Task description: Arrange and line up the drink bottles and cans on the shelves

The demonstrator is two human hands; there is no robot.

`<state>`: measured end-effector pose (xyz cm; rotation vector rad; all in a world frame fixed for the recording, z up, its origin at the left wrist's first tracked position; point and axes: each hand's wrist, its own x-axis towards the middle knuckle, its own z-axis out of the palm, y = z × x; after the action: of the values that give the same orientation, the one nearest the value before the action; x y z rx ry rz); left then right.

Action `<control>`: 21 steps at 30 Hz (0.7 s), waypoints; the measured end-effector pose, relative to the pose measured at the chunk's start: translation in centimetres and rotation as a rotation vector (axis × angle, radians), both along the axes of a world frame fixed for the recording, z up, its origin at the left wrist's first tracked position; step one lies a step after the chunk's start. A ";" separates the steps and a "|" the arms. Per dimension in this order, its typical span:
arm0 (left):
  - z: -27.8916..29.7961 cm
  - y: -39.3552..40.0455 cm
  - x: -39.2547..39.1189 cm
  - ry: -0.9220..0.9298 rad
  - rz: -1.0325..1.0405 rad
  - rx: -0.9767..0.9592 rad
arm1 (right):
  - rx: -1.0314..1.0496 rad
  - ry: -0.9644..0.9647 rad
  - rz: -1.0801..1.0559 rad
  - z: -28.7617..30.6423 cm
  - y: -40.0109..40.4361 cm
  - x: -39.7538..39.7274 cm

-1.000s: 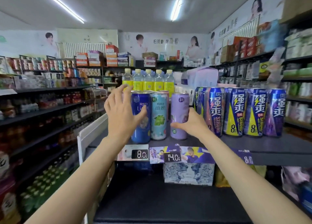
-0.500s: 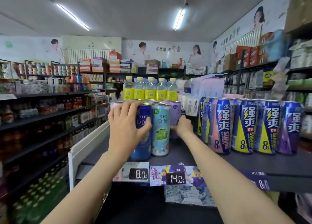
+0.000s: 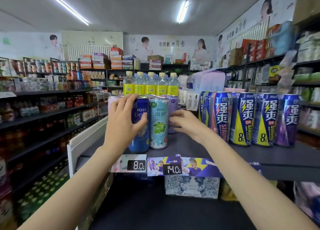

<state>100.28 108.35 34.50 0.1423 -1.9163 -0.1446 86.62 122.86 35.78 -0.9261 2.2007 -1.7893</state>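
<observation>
Mid-frame, left hand (image 3: 123, 125) grips the blue can (image 3: 139, 125); right hand (image 3: 181, 121) seemingly holds the purple can (image 3: 173, 106).

Five yellow-label bottles (image 3: 151, 86), four strong cans (image 3: 242, 118).

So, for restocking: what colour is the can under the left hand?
Dark blue can, head view.

Both bare forearms reach forward and up. The left hand (image 3: 123, 124) is raised, fingers spread and lightly curved, thumb out to the right. The right hand (image 3: 183, 124) sits lower, palm down, fingers curled leftward.
</observation>
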 end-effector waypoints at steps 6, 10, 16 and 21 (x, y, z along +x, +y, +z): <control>0.0 0.9 0.4 -0.026 0.013 0.032 | 0.062 0.012 0.192 -1.5 -0.4 3.5; 0.2 1.1 0.4 -0.042 0.016 0.045 | 0.037 0.078 0.098 -2.4 -0.6 3.5; 0.2 1.1 0.6 -0.058 0.012 0.038 | 0.089 0.114 -0.106 -2.3 -0.1 1.9; -1.1 1.0 1.4 -0.055 -0.093 0.074 | 0.220 0.172 -0.259 -1.7 0.3 -0.8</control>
<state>101.67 109.31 33.38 0.1081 -1.9736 -0.2764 85.81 123.19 34.04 -0.8044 2.6688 -1.5689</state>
